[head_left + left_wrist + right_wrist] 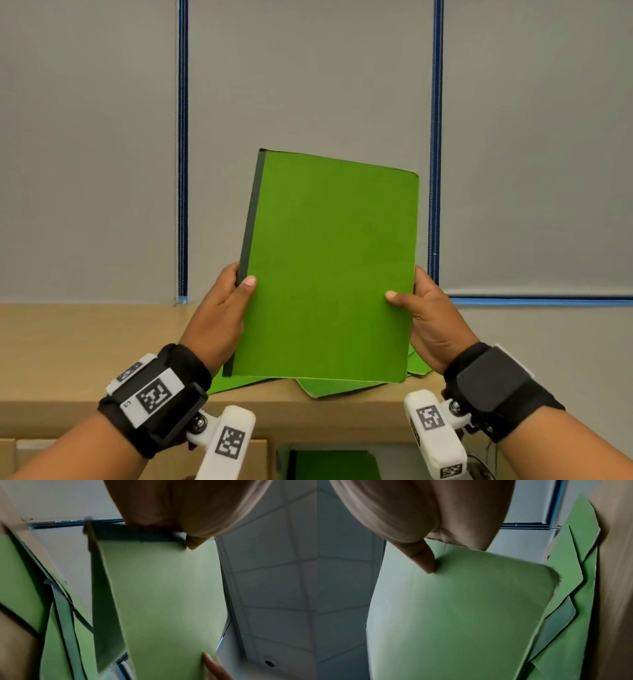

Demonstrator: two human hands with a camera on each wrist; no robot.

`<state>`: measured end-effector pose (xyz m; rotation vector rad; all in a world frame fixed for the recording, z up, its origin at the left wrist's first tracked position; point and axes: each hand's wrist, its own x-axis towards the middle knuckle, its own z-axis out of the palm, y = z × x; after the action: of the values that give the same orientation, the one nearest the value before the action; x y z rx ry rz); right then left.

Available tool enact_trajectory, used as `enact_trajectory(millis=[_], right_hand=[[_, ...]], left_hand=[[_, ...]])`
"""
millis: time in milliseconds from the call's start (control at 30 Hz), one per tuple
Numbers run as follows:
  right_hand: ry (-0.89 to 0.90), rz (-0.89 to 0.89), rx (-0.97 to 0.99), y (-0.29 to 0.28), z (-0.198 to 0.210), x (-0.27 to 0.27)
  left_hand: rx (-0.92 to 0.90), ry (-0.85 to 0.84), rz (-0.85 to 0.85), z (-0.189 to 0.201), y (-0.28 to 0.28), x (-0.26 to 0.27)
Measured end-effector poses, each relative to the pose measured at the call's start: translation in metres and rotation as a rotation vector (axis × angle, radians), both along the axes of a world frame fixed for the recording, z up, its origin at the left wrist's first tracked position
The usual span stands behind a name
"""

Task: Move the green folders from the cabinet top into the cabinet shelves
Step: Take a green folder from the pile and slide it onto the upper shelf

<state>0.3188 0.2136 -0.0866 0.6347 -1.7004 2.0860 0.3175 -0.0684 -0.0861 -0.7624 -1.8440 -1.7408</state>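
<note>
A green folder (329, 267) with a dark spine on its left edge is held up, tilted, above the wooden cabinet top (68, 349). My left hand (226, 308) grips its spine edge with the thumb on the cover. My right hand (428, 315) grips the opposite edge, thumb on the front. The same folder (163, 595) fills the left wrist view, and the folder (453, 615) fills the right wrist view too. More green folders (329, 387) lie spread on the cabinet top beneath it. Another green folder (335, 464) shows in the shelf opening below.
Grey roller blinds (308, 85) with blue side rails cover the wall behind the cabinet. The cabinet's front edge (291, 414) runs just under my wrists. A light wooden cabinet panel (34, 455) sits at lower left.
</note>
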Motion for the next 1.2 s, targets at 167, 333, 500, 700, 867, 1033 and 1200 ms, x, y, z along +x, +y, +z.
enact_trajectory(millis=[167,333,500,700,867,1033,1200], right_hand=[[-0.005,-0.166,0.045,0.000,-0.015,0.001],[-0.126,-0.140,0.034,0.003,-0.056,0.012],[-0.236,-0.159,0.077,0.007,-0.112,0.015],[-0.317,-0.144,0.068,0.010,-0.174,0.008],[-0.410,-0.159,0.068,0.015,-0.240,-0.001],[-0.509,-0.230,0.054,0.018,-0.307,-0.018],[-0.573,-0.280,0.086,0.030,-0.364,-0.040]], left_hand=[[0.206,-0.098,-0.163,-0.014,-0.001,0.017],[0.205,-0.154,-0.129,-0.067,-0.004,0.014],[0.075,-0.245,-0.030,-0.136,-0.003,0.006],[0.066,-0.326,0.038,-0.212,0.008,-0.005],[0.052,-0.404,0.100,-0.288,0.019,-0.005],[0.024,-0.566,0.235,-0.363,0.033,-0.013],[0.056,-0.659,0.251,-0.414,0.057,-0.020]])
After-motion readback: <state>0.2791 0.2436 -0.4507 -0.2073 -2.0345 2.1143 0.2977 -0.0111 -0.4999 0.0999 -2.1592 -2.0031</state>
